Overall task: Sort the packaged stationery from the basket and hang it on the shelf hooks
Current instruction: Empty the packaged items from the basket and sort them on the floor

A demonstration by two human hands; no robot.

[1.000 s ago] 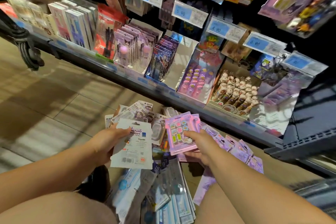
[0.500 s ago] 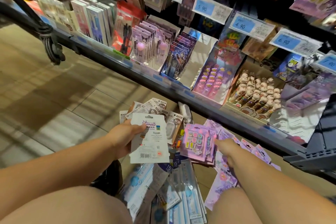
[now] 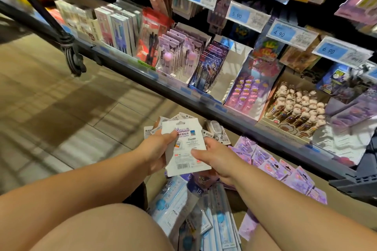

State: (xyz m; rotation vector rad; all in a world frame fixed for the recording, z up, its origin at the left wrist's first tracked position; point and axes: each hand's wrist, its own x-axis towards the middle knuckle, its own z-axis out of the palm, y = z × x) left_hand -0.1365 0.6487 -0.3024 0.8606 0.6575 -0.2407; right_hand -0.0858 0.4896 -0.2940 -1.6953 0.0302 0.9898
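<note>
Sorting now, your left hand point(image 3: 158, 150) and right hand point(image 3: 217, 158) pinch one white pack point(image 3: 184, 144); next, I think, find its hook above them.

1. White carded pack point(image 3: 186, 146): back side faces the camera, purple logo near the top, barcode near the bottom edge, hang hole at the top. Roughly upright, slightly tilted, held above the pile. Left hand point(image 3: 156, 150) grips its left edge with the thumb on the face; right hand point(image 3: 217, 158) pinches its right edge.
2. White packs point(image 3: 181, 118): fanned stack just behind the held one, partly hidden.
3. Purple packs point(image 3: 285, 169): flat, overlapping, spread on the floor point(image 3: 61, 128) along the shelf point(image 3: 183, 89) base.
4. Long blue-and-white packs point(image 3: 206, 210): clear sleeves with ruler-like markings, heaped between the knees.
5. Hung pack point(image 3: 265, 52): colourful, on the shelf's upper row, blurred.
</note>
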